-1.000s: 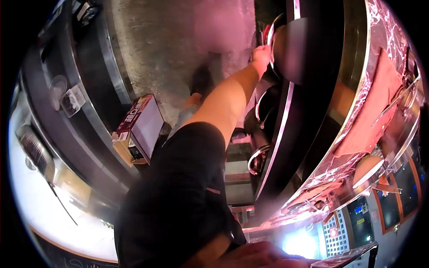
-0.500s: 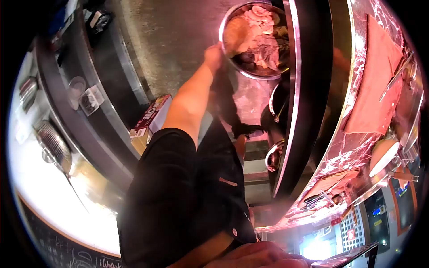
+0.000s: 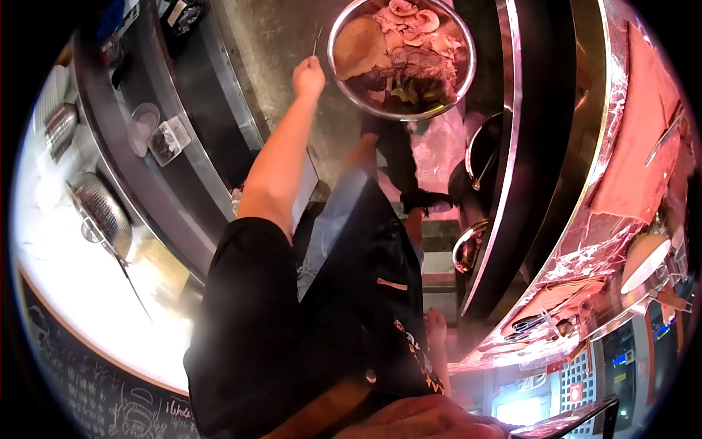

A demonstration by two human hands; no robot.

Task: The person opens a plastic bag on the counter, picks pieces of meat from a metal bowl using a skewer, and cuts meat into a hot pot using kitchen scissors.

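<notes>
Marble bench down the right side, red-lit; red cloth laid out on it. Beside the bench front, over the floor: a wide metal bowl, round, bright rim, mouth up. What bears its weight cannot be made out. Contents: flat tan slab on the left side, pale curled slices at the top, darker, ragged meat-like pieces in the middle, dark greenish bits near the lower rim. Perforated colander on the bright surface at far left. Below the bench edge, a rimmed pot, interior dark, contents unreadable; lower down, a smaller metal vessel, partly hidden. On the dark ledge at left, a clear plastic box with something dark inside. Left hand just beside the bowl's left rim, a little apart; fingers closed around a slim pale stick, its end projecting upward. Right fingers: cannot tell.
</notes>
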